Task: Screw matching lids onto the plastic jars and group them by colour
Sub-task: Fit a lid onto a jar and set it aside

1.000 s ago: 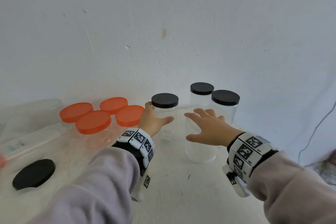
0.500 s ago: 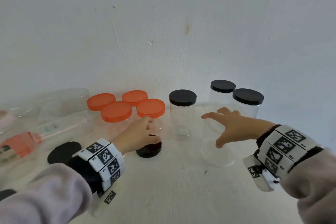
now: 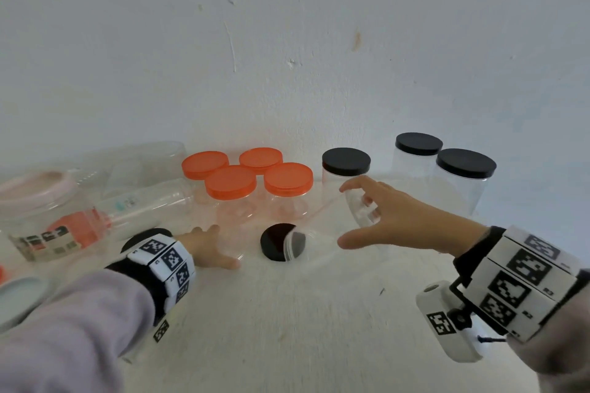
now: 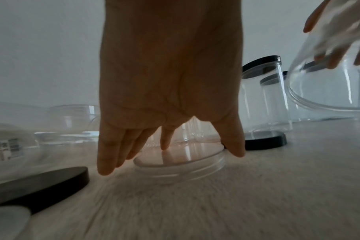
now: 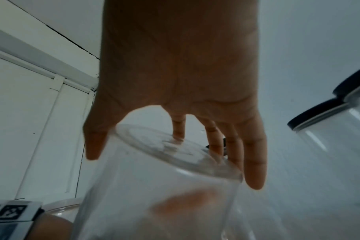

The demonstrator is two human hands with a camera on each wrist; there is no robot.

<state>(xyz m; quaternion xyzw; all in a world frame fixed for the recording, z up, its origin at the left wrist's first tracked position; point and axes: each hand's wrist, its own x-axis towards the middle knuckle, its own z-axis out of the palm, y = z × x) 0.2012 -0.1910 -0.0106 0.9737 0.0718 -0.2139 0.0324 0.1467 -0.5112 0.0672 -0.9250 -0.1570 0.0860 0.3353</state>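
My right hand (image 3: 344, 217) grips a clear lidless jar (image 3: 332, 226) by its base and holds it tipped, mouth down-left over a loose black lid (image 3: 274, 242) that lies flat on the table. The right wrist view shows my thumb and fingers (image 5: 255, 170) wrapped round that jar's base (image 5: 164, 186). My left hand (image 3: 220, 246) is low on the table, left of the lid, with straight fingers beside the foot of the front orange-lidded jar (image 3: 230, 182); it holds nothing. A second black lid (image 4: 41, 183) lies by my left wrist.
Several orange-lidded jars stand in a cluster at centre-left, and three black-lidded jars (image 3: 346, 161) (image 3: 419, 143) (image 3: 466, 163) at the right, all near the wall. Clear containers, one pink-rimmed (image 3: 32, 185), and a lying orange-capped bottle (image 3: 83, 230) crowd the left.
My left hand has let go of the black lid on the table and slid left. My right hand has taken hold of the lidless jar and tipped it toward that lid.
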